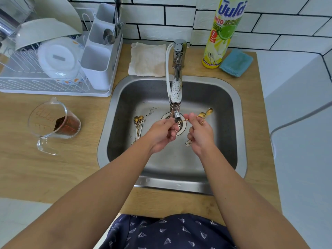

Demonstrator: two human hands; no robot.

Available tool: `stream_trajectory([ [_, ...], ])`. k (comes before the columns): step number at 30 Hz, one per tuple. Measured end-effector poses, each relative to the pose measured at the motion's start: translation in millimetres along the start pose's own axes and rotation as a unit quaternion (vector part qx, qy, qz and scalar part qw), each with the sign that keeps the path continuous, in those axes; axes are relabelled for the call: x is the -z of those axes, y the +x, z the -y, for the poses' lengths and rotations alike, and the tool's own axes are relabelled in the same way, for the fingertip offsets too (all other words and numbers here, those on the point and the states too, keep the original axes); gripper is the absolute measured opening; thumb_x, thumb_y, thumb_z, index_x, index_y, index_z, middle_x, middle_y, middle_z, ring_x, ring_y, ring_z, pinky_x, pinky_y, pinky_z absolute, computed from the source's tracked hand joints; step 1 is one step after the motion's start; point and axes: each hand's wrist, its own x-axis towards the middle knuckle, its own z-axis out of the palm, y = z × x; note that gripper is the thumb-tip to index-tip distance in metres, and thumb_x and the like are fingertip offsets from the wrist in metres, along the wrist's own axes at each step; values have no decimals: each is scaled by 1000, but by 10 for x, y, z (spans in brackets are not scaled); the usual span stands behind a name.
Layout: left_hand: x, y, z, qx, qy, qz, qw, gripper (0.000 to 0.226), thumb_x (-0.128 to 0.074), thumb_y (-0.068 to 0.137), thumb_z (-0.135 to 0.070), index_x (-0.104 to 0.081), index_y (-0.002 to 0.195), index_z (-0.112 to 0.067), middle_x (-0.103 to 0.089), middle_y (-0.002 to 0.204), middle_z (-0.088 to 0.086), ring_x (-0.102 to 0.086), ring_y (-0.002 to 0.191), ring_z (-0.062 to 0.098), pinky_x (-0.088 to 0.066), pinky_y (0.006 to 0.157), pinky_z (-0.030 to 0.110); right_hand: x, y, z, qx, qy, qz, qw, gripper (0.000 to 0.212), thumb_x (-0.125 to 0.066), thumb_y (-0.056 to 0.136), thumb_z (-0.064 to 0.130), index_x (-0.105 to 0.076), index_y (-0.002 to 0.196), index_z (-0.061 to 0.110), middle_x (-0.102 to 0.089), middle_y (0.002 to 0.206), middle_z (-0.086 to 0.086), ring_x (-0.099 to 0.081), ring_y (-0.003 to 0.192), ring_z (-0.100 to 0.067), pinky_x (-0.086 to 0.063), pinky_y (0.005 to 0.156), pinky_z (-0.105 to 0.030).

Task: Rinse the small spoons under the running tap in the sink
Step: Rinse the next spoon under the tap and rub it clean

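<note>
1. Wooden countertop (53, 177) ran along the near edge, framing a steel sink (172, 184) set into it.
2. Over the basin, the person's left hand (161, 133) pinched the end of a thin gold handle with curled fingers, at the tap's outlet.
3. Just beside it, the right hand (199, 136) gripped two small gold spoons (206, 113); their bowls stuck up and away to the right of the fingers, while a flower-shaped handle end (188, 143) hung below the palm.
4. One handle (184, 120) bridged the gap between the two hands, right under the tap (177, 97); whether water ran could not be told.
5. More spoons (138, 126) lay in a bundle on the sink floor, left of the drain and apart from both hands.
6. On the counter to the left stood a clear measuring jug (53, 121) with brown grounds.
7. Farther back sat a folded cloth (147, 60), a dish rack (45, 69), a detergent bottle (222, 33) and a blue sponge (236, 62).
</note>
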Motion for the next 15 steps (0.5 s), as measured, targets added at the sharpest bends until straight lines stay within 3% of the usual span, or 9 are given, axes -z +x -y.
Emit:
stream_trajectory([
  [2,21,-30,-12,31,-74,26,996,15,-46,107,-16,-58,99,-9,-64,63,0,-50,44,7,-45,46,19,21,19,39,-2,8,31,999,9,-65,102,19,-71,95,19,-79,94,-3,-28,39,-3,-25,38,-18],
  [5,45,-62,2,9,-116,32,993,7,-46,106,-14,-52,104,-12,-68,77,6,-57,50,12,-48,48,22,30,54,68,6,-16,22,1000,10,-66,101,20,-68,92,17,-81,98,-2,-29,39,-3,-26,36,-18],
  [9,-16,-67,61,-76,122,0,990,3,-48,106,-19,-50,104,-17,-66,77,1,-62,53,13,-46,51,22,3,86,51,18,-20,-34,999,18,-69,99,23,-63,84,17,-80,86,3,-29,36,-3,-25,35,-18],
  [13,-2,-2,60,-140,301,-110,937,23,-52,103,-33,-58,83,-22,-60,67,0,-55,52,16,-41,53,28,-58,67,15,13,-19,-43,999,18,-67,101,26,-68,85,16,-80,82,7,-29,37,-2,-25,36,-18],
  [15,36,10,73,-145,355,-114,917,32,-53,101,-41,-60,76,-23,-59,64,-3,-50,58,19,-41,56,30,-62,69,28,9,-13,-49,999,17,-67,101,27,-69,87,17,-80,83,7,-29,37,-2,-26,36,-18],
])
